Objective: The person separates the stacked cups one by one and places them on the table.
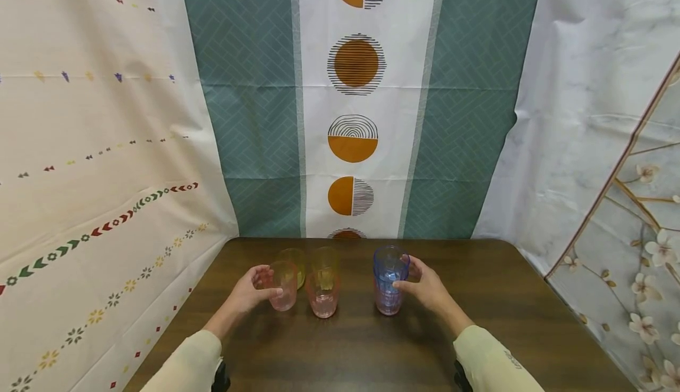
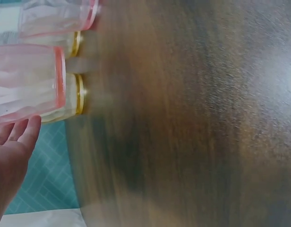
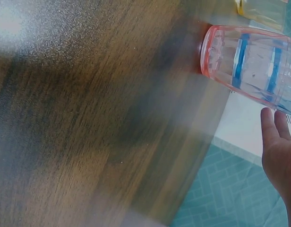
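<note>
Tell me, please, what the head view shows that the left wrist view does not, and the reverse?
Only the head view shows the right hand gripping the blue cup nested in a pink cup, plus both sleeves and the patterned backdrop cloths. Only the left wrist view shows, close up, the pink cups' thick bases and the gold-coloured bases of the yellow cups behind them. Both show the left hand at the nearest pink cup, the second pink cup and the dark wooden table.

Left hand (image 1: 254, 288) around a pink cup (image 1: 283, 286), right hand (image 1: 425, 288) on stacked blue cups (image 1: 389, 280), yellow cups (image 1: 325, 264) behind, wooden table (image 1: 372, 350)
</note>
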### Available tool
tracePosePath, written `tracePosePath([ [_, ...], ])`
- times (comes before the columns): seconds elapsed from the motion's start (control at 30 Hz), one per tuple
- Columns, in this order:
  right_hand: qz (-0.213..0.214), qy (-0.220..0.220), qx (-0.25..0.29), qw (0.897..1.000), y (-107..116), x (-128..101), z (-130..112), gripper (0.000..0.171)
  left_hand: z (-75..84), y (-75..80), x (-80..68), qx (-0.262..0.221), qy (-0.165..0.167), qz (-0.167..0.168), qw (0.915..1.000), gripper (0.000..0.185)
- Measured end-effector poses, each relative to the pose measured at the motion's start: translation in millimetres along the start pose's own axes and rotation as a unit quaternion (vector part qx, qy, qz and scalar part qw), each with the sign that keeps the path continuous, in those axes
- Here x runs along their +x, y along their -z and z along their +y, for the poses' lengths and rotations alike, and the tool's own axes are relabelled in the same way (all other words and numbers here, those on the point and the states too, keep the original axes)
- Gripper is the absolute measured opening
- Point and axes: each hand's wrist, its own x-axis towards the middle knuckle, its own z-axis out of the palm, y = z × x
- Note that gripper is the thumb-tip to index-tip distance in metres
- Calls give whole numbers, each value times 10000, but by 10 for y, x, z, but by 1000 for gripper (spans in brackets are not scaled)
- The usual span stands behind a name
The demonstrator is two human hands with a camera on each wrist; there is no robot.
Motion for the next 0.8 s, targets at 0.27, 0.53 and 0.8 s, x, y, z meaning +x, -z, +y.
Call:
tracePosePath([
  [0.27, 5, 37, -10, 10000, -4, 4, 18, 82, -127, -48, 14, 129, 77, -10, 9999, 72],
  [0.53, -40, 84, 56, 9999, 6, -9, 15, 81, -130, -79, -11, 183, 199, 8, 9996, 70],
  [0.8, -76, 70, 45, 9999, 8, -13, 23, 85, -162, -73, -19, 409, 217, -66, 9989, 73],
])
